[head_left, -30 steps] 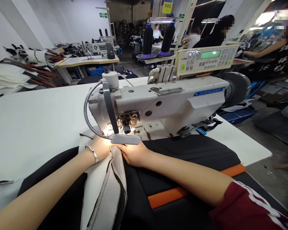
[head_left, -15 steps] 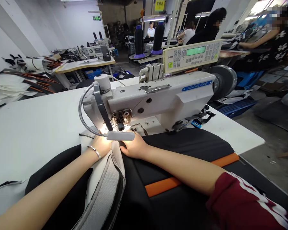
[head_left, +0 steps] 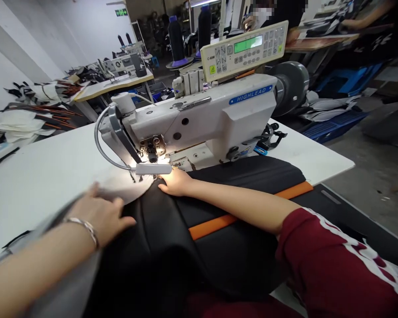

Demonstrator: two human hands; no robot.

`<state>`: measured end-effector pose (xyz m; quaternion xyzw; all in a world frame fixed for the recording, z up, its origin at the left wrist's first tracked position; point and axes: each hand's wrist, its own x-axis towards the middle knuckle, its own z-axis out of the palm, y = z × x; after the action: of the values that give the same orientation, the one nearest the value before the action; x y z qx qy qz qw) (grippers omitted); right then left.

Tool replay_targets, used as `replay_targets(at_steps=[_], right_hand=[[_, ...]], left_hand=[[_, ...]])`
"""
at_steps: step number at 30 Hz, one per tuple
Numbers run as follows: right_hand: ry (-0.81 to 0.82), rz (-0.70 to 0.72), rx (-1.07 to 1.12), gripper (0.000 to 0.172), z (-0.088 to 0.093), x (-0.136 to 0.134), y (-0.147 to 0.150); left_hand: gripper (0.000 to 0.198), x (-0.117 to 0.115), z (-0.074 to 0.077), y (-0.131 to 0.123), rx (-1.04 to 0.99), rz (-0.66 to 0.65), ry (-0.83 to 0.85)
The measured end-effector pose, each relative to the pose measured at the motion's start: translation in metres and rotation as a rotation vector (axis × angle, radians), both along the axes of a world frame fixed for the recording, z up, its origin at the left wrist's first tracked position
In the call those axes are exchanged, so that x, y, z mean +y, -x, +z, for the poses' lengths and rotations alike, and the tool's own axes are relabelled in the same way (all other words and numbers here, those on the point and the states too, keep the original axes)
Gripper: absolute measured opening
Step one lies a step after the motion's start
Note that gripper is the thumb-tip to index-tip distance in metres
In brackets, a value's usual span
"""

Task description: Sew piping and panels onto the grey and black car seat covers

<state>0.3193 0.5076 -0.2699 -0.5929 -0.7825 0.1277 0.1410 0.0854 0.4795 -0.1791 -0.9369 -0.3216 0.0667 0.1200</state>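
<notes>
Since the earlier frame, the left hand (head_left: pixel 97 216) has moved from the lamp (head_left: pixel 153 169) to the near left, blurred, fingers spread and released, over the white cloth (head_left: pixel 122 187) and the black cloth's (head_left: pixel 159 225) left part. The black cloth spreads rightward, near side of the machine (head_left: pixel 199 119). The right hand (head_left: pixel 176 181) rests on it beside the lamp, fingertips partly hidden; I cannot tell whether it grips.

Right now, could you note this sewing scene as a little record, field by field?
Equipment: grey-white metal sewing machine, labelled HIGHLEAD
Light: slim grey rectangular lamp, lit
Left hand: blurred, fingers spread, silver bracelet at wrist; fabric contact unclear
Right hand: on smooth black fabric with flat orange strips, beside the lamp
Controls: cream plastic panel with green screen
</notes>
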Motion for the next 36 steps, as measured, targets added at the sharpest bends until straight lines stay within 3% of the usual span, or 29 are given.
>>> replay_targets(at_steps=[1, 3, 6, 9, 14, 18, 21, 26, 30, 32, 36], right_hand=[[0.029, -0.011, 0.006, 0.033, 0.001, 0.001, 0.001], [0.052, -0.025, 0.017, 0.033, 0.002, 0.002, 0.002], [0.053, -0.045, 0.029, 0.034, 0.002, 0.002, 0.003], [0.055, -0.043, 0.039, 0.032, 0.001, 0.001, 0.001], [0.081, -0.001, 0.05, 0.031, 0.004, 0.002, -0.007], [0.106, 0.052, 0.059, 0.032, 0.008, 0.003, -0.014], [0.128, 0.074, 0.059, 0.032, 0.009, 0.003, -0.017], [0.161, 0.075, 0.073, 0.034, 0.009, 0.004, -0.019], [0.175, 0.073, 0.085, 0.035, 0.009, 0.005, -0.02], [0.176, 0.071, 0.088, 0.036, 0.009, 0.005, -0.02], [0.189, 0.061, 0.103, 0.036, 0.009, 0.004, -0.02]], left_hand=[[0.048, 0.014, 0.001, 0.004, 0.044, 0.077, -0.12], [0.037, 0.032, -0.001, 0.003, 0.102, 0.06, -0.255], [0.039, 0.031, -0.018, -0.019, 0.067, -0.129, -0.286], [0.039, 0.028, -0.04, -0.045, 0.049, -0.111, -0.278], [0.032, 0.051, -0.052, -0.064, 0.098, 0.236, 0.029], [0.044, 0.069, -0.05, -0.068, 0.099, 0.345, 0.209], [0.041, 0.08, -0.05, -0.067, -0.052, 0.392, 0.389], [0.028, 0.095, -0.05, -0.058, -0.379, 0.69, 0.755], [0.029, 0.103, -0.051, -0.053, -0.492, 0.816, 0.97], [0.032, 0.105, -0.052, -0.053, -0.477, 0.845, 0.988], [0.036, 0.106, -0.054, -0.057, -0.344, 0.827, 0.812]])
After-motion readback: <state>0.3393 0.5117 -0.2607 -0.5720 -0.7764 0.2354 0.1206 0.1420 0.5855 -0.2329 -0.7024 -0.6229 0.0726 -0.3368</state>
